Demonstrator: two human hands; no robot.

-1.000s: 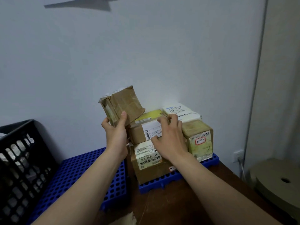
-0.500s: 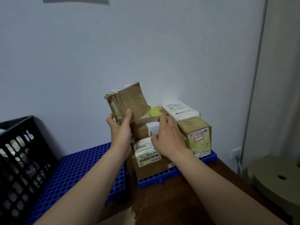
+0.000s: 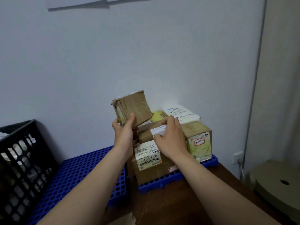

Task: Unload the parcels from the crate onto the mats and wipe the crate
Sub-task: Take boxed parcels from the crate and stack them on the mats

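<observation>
Holding the taped parcel at 12 o'clock in my curled left grip, I wrap my right grip over the small box, I think to keep it steady. The crate sits at 9 o'clock.

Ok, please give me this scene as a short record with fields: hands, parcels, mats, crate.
left hand: holds taped parcel, tilted
right hand: grips small box, which sits on big box
right mat: carries big box and other parcels
left mat: between crate and big box
crate: far left, contents unclear
</observation>
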